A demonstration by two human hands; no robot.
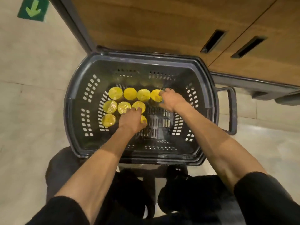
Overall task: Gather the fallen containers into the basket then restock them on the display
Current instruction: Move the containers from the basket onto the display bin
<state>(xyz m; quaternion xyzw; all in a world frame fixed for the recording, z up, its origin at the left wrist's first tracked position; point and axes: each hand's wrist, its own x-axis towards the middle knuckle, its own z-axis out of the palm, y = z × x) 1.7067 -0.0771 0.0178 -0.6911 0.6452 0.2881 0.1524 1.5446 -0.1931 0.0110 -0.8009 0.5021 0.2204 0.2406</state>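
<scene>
Overhead view of a dark slotted basket (76,95) that is sitting on a pale floor (32,95), with its handle (233,109) projecting at 3 o'clock. Yellow-lidded containers (130,93) are standing upright on the basket floor in three rows, filling the half toward 9 o'clock: four in the far row, three in the middle row, and two in the near row.

The left hand (131,120) is reaching down over the near row. Its fingers are curling around the near-row container (144,120), which is lying under the palm; only a crescent of lid is showing at the hand's 3 o'clock edge. The knuckles are overlapping the near edges of the middle-row lids.

The right hand (170,99) is reaching to the far row's end container (155,96), which is lying at the hand's 9 o'clock. The fingers are clasping its 3 o'clock side, with one fingertip (161,93) pressing on the lid rim and the thumb curving in below.

A wooden cabinet (146,21) is standing at 12 o'clock of the basket, and a green arrow marker (33,8) is lying on the floor at 10 o'clock.
</scene>
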